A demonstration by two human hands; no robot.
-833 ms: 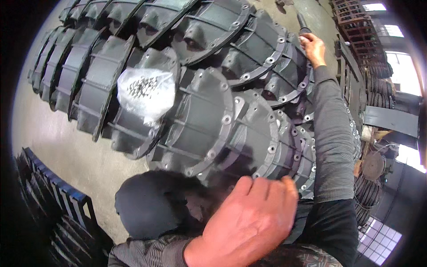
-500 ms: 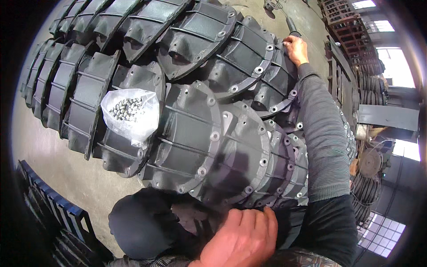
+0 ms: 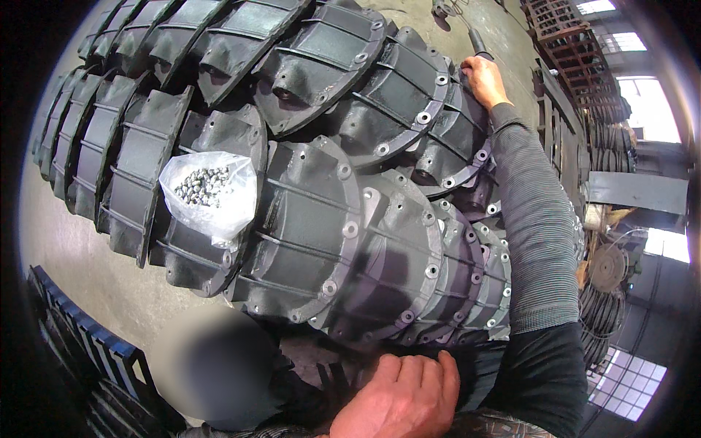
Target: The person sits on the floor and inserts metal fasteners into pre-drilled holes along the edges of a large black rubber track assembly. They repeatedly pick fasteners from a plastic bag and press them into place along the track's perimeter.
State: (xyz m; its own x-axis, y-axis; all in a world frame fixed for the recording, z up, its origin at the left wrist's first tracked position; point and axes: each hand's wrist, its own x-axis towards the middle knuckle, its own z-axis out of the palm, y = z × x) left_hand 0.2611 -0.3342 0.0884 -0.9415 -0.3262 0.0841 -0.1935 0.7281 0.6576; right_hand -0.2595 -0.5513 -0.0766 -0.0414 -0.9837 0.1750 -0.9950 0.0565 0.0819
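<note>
- Castings, dark grey and ribbed, with holes along their curved rims, lean together in two rows across the middle.
- Right hand, on an outstretched arm, has its fingers curled at the far row's right end, next to a black cylinder; cannot tell whether it grips anything.
- Left hand, well apart from the other, is loosely curled near the lower edge; its palm is hidden, so cannot tell whether it is empty.
- Plastic bag with small metal parts rests on the nearer row.
- Blue rack stands at lower left.
</note>
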